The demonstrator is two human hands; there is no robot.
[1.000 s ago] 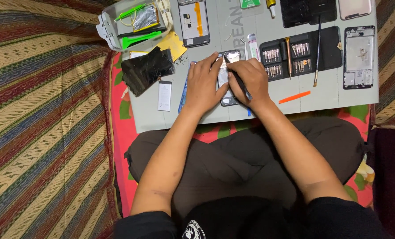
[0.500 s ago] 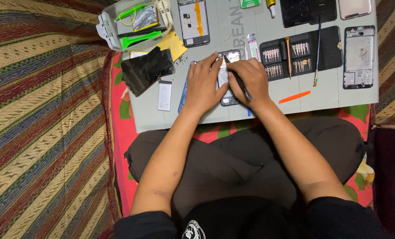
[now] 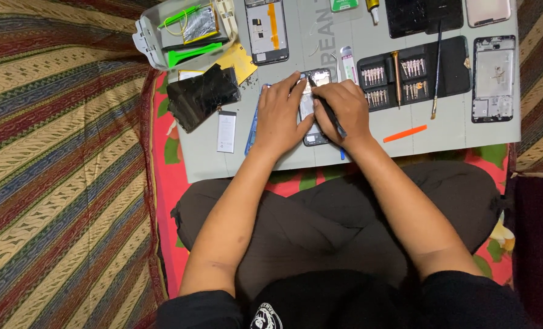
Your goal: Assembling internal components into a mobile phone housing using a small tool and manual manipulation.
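- Phone (image 3: pixel 313 109) lies opened on the grey mat (image 3: pixel 344 146).
- Left hand (image 3: pixel 279 116) rests flat on it, fingers spread.
- Right hand (image 3: pixel 343 109) pinches a black tool (image 3: pixel 326 109).

Home floor set up as a phone repair spot.
Striped woven rug (image 3: pixel 58 164) and floral cloth (image 3: pixel 165 183) underlie a grey work mat (image 3: pixel 357 146) carrying a screwdriver bit set (image 3: pixel 405 76), opened phone frames (image 3: pixel 495 78) and a parts tray (image 3: pixel 186 30).

Left hand (image 3: pixel 279 116) flat, right hand (image 3: pixel 343 109) curled
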